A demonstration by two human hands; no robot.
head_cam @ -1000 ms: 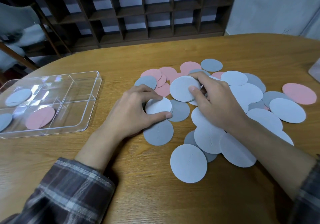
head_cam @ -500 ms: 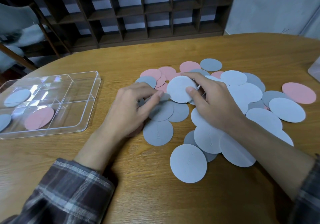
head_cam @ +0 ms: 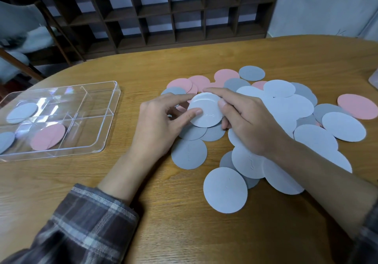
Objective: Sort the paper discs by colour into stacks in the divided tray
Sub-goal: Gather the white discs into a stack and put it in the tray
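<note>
Both hands hold a small stack of light blue discs just above the pile. My left hand pinches its left edge with the thumb on top. On the stack's right edge, my right hand has its thumb and fingers. A loose pile of light blue discs, grey discs and pink discs covers the table around them. The clear divided tray lies at the left, with a light blue disc, a pink disc and a grey-blue disc in separate compartments.
The wooden table has a curved far edge. A dark cubby shelf stands behind it. A chair is at the far left. A clear object shows at the right edge.
My left hand lifted a light blue disc off the grey ones and brought it up to the disc in my right hand. Both hands now hold the discs together.
</note>
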